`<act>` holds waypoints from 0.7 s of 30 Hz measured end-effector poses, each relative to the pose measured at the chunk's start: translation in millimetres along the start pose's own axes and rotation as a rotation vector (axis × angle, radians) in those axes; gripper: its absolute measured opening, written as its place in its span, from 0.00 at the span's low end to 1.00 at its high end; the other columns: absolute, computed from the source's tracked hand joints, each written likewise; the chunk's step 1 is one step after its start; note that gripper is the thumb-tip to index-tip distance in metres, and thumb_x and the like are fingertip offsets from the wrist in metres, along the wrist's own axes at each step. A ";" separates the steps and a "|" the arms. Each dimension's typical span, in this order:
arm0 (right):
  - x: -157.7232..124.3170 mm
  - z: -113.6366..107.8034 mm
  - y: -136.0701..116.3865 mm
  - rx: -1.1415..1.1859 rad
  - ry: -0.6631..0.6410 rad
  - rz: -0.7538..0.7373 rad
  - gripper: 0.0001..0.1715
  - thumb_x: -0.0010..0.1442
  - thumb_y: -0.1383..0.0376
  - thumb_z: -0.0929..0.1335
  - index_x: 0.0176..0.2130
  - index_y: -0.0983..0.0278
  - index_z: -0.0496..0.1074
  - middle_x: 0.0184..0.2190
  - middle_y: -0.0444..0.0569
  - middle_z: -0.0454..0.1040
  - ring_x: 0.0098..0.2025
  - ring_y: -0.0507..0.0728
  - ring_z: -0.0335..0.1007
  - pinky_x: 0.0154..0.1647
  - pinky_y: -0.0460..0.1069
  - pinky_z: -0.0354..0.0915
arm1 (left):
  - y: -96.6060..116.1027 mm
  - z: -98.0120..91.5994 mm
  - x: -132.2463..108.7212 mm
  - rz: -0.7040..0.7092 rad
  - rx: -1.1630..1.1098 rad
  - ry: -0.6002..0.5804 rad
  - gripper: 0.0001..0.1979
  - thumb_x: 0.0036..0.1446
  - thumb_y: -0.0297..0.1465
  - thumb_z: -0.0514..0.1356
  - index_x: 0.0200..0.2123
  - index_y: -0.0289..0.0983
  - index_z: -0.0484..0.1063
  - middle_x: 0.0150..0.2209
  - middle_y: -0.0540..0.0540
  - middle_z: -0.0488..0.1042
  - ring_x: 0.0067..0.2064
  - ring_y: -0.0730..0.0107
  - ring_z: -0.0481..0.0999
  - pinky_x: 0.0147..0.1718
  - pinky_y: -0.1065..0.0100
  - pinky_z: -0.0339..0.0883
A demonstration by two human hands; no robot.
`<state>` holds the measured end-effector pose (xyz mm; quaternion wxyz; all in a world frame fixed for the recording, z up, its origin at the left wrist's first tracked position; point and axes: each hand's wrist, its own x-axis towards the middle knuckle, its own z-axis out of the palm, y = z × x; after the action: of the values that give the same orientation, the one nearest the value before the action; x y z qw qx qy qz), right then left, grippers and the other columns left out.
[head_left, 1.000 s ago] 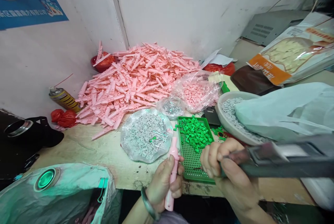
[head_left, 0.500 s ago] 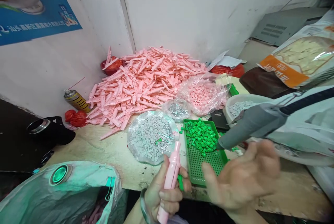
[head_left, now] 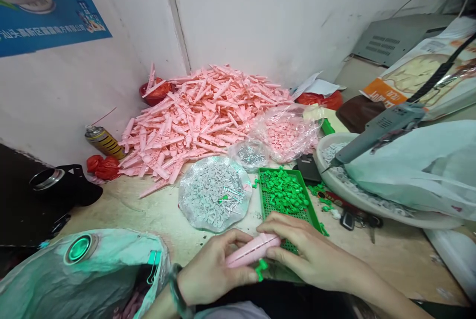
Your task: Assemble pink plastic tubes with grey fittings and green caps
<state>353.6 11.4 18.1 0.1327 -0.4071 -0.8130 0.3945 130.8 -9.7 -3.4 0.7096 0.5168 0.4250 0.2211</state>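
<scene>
A pink plastic tube-shaped piece (head_left: 251, 252) lies level between both hands, just over the table's front edge. My left hand (head_left: 213, 264) is closed around its left end, and my right hand (head_left: 301, 249) grips its right end. Below the pink piece a small green part (head_left: 261, 268) sticks out by the left thumb; whether it is fixed to the piece I cannot tell. Behind my right hand lies a green perforated tray (head_left: 266, 210) with many small green parts (head_left: 286, 190). To its left stands a shiny dish of grey parts and metal pins (head_left: 211, 195).
A large heap of pink pieces (head_left: 197, 116) fills the back. A grey electric screwdriver (head_left: 379, 133) hangs over a white basin (head_left: 420, 220) at right. Keys (head_left: 349, 220) lie beside the basin. A lined bag (head_left: 111, 244) opens at front left. A spray can (head_left: 106, 141) stands near the wall.
The pink piece has turned from upright to nearly level. My right hand has come in from beside the screwdriver and taken its other end. The screwdriver has swung up and right.
</scene>
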 end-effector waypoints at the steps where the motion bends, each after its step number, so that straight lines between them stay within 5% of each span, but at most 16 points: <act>1: -0.7 1.9 1.2 -0.021 0.010 0.003 0.14 0.65 0.62 0.66 0.50 0.62 0.71 0.41 0.50 0.71 0.44 0.58 0.68 0.45 0.52 0.65 | 3.5 -0.1 -2.8 0.086 0.208 0.084 0.22 0.47 0.42 0.69 0.45 0.40 0.75 0.41 0.45 0.77 0.40 0.65 0.74 0.39 0.67 0.67; 3: -1.4 5.1 3.1 -0.030 0.001 -0.019 0.15 0.65 0.63 0.66 0.51 0.60 0.71 0.41 0.50 0.71 0.44 0.58 0.68 0.45 0.51 0.64 | 7.4 1.1 -6.9 0.197 0.501 0.141 0.13 0.55 0.37 0.64 0.43 0.41 0.77 0.39 0.46 0.77 0.41 0.64 0.73 0.42 0.67 0.64; 6: -2.1 9.6 4.9 -0.009 -0.012 -0.065 0.12 0.64 0.63 0.67 0.48 0.60 0.73 0.38 0.48 0.72 0.41 0.56 0.69 0.43 0.49 0.64 | 4.6 4.7 -9.0 0.253 0.639 0.098 0.11 0.62 0.35 0.57 0.44 0.40 0.76 0.35 0.47 0.77 0.35 0.67 0.73 0.35 0.70 0.62; 13: -3.6 27.5 6.3 0.030 0.098 -0.077 0.12 0.67 0.63 0.63 0.40 0.63 0.75 0.33 0.49 0.71 0.36 0.55 0.68 0.37 0.48 0.64 | -6.7 3.4 -4.2 0.266 0.547 0.094 0.15 0.66 0.36 0.51 0.48 0.44 0.77 0.34 0.49 0.78 0.34 0.70 0.75 0.34 0.72 0.63; 17: -4.2 28.7 8.1 0.021 0.189 -0.121 0.12 0.67 0.64 0.63 0.46 0.63 0.73 0.37 0.50 0.73 0.39 0.57 0.70 0.39 0.49 0.65 | -1.5 -0.4 -6.0 0.229 0.561 0.149 0.17 0.61 0.34 0.59 0.53 0.46 0.73 0.47 0.47 0.78 0.46 0.63 0.75 0.45 0.68 0.65; 21: -6.4 23.9 6.8 0.001 0.168 -0.119 0.10 0.64 0.65 0.65 0.46 0.62 0.71 0.40 0.52 0.74 0.41 0.58 0.69 0.42 0.51 0.66 | -3.6 4.3 -10.3 0.267 0.602 0.158 0.17 0.62 0.34 0.56 0.54 0.45 0.73 0.44 0.44 0.79 0.43 0.60 0.76 0.42 0.66 0.67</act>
<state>348.5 -3.8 -2.0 0.2235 -0.3898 -0.8216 0.3508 128.3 -21.1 -2.4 0.4549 0.7354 0.4533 0.2162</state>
